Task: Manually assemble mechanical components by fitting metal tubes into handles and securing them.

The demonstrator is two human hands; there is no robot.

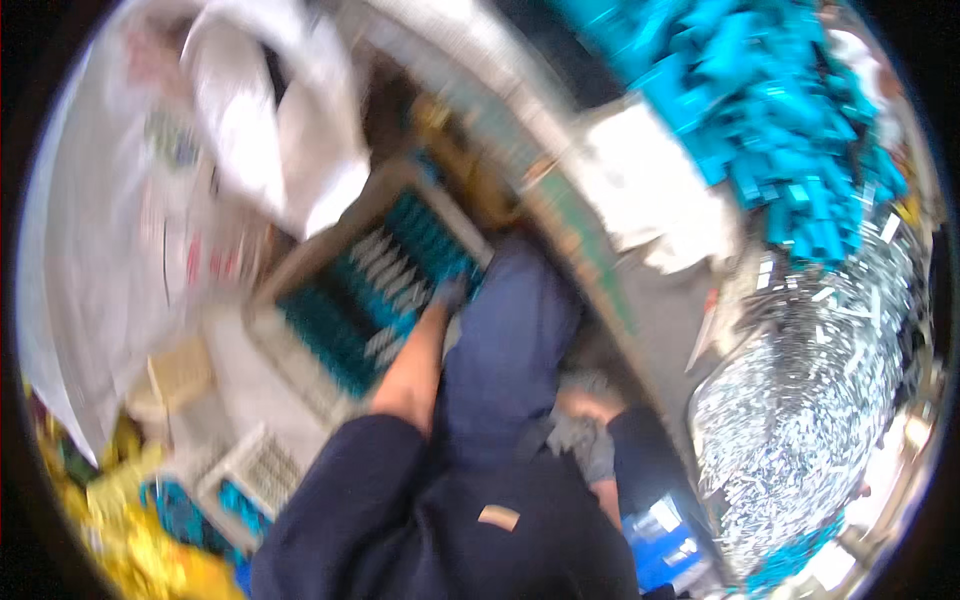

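1. The left hand (450,292), in a grey glove, reaches out and down to the near right corner of a tray (300,262) that sits low on the left, beside the person's leg. The picture is blurred, so I cannot tell whether its fingers are spread or pinching anything.
2. The tray holds rows of small teal and silvery parts (385,275) lying side by side, probably packed that way so they stay sorted and easy to count.
3. The right hand (585,430), also gloved in grey, rests near the person's lap with the fingers curled loosely; whether it grips something cannot be made out.
4. To the right, the worktop (660,300) carries a wide heap of silvery pieces (800,400) and, at its far end, a pile of teal pieces (760,90), both loose and within arm's reach.
5. A second tray (255,470) with teal parts lies nearer on the left, next to yellow wrapping (130,530).
6. White sacks (250,110) stand at the far left.
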